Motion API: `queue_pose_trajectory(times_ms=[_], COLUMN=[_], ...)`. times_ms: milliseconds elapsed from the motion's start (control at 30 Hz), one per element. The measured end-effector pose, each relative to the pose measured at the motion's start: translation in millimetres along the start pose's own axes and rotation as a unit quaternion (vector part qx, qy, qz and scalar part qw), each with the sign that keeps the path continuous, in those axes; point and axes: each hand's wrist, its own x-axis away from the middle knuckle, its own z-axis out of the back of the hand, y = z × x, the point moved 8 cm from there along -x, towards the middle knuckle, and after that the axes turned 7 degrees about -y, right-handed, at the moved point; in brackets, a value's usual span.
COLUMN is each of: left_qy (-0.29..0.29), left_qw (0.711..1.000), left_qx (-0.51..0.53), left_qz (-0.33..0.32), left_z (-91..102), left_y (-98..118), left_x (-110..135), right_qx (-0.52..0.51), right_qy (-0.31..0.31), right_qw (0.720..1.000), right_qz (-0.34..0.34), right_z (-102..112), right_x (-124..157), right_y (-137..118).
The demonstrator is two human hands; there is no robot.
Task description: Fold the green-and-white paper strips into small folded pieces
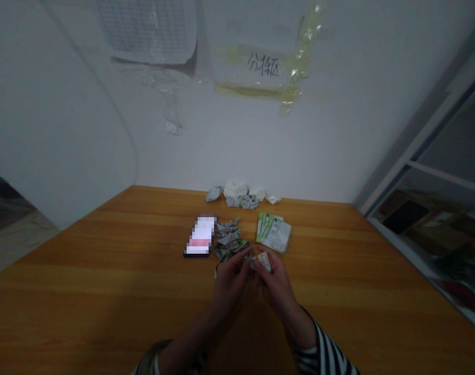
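Observation:
Above the wooden table, both my hands meet at a small green-and-white printed packet (pixel 262 261), which looks folded or crumpled. My right hand (pixel 277 281) pinches it between thumb and fingers. At its left side my left hand (pixel 233 276) is closed too, thumb against fingers, apparently on the packet's other end; the fingers partly hide it. Just beyond my left hand lies a row of crumpled packets (pixel 227 237) of similar print. Flat packets (pixel 274 232) are fanned in a small stack beyond my right hand.
A phone (pixel 200 235) with a lit, blurred screen lies left of the crumpled packets. Against the wall, crumpled white tissue (pixel 235 188) and more crumpled wrappers (pixel 242 201) sit on the table (pixel 144 271). Taped papers (pixel 257 67) hang above. A shelf unit (pixel 436 172) stands at right.

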Motion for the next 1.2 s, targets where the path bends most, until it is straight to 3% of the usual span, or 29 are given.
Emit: queue_pose_trajectory(times_ms=[233,500,667,833,900,1067,1133,1200], left_qy=[0.005,-0.040,-0.048,0.018,0.018,-0.157,-0.162,-0.127], left_qw=[0.998,0.996,0.994,0.995,0.995,0.976,0.975,0.979], left_qx=[0.060,-0.009,0.048,0.083,0.083,0.095,0.096,0.113], left_qz=[0.036,0.075,0.088,0.049,0.057,0.113,0.120,0.116], left_z=[5.2,4.5,5.2,20.5,23.2,-0.6,-2.9,-0.3], left_y=[-8.6,-8.3,-11.2,-9.8,-10.8,-16.4,-17.5,-16.8], left_x=[-7.7,-9.6,-10.0,-15.3,-16.0,-11.6,-10.7,-12.2], right_qx=[0.046,0.150,0.108,0.080,0.105,0.238,0.234,0.213], right_qy=[-0.044,-0.049,-0.119,-0.213,-0.229,-0.216,-0.194,-0.127], right_qw=[0.997,0.986,0.987,0.974,0.968,0.943,0.947,0.963], right_qz=[0.050,0.061,-0.002,-0.024,-0.019,0.087,0.100,0.101], right_z=[-5.9,-0.8,-6.8,-20.3,-22.3,-17.9,-13.1,-2.0], right_x=[2.6,4.1,1.1,9.7,14.0,13.6,9.8,4.9], right_y=[-11.8,-13.9,-6.3,-10.8,-19.5,-42.8,-39.6,-34.7])
